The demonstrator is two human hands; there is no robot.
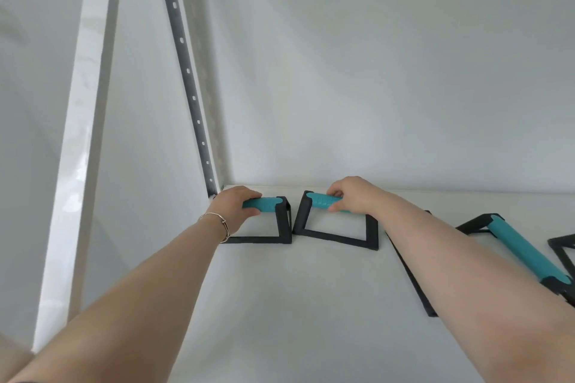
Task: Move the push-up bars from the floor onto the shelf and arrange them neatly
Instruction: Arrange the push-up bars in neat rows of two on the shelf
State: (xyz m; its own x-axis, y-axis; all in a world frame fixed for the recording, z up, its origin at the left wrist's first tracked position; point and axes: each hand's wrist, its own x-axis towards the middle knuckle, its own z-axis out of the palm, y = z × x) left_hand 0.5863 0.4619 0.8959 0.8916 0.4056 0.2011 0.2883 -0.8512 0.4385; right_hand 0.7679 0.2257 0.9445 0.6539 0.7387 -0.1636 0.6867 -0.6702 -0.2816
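Two push-up bars with black frames and teal grips stand side by side at the back left of the white shelf (pixel 280 305). My left hand (pixel 233 205) is closed around the teal grip of the left bar (pixel 281 221). My right hand (pixel 351 194) grips the teal handle of the second bar (pixel 336 238), which sits slightly turned. A third push-up bar (pixel 522 250) rests further right, partly behind my right forearm. The black frame of another bar (pixel 563 249) shows at the right edge.
A grey slotted metal upright (pixel 186 71) rises at the shelf's back left corner. A white post (pixel 79 134) stands further left. White walls close in the shelf behind and to the left.
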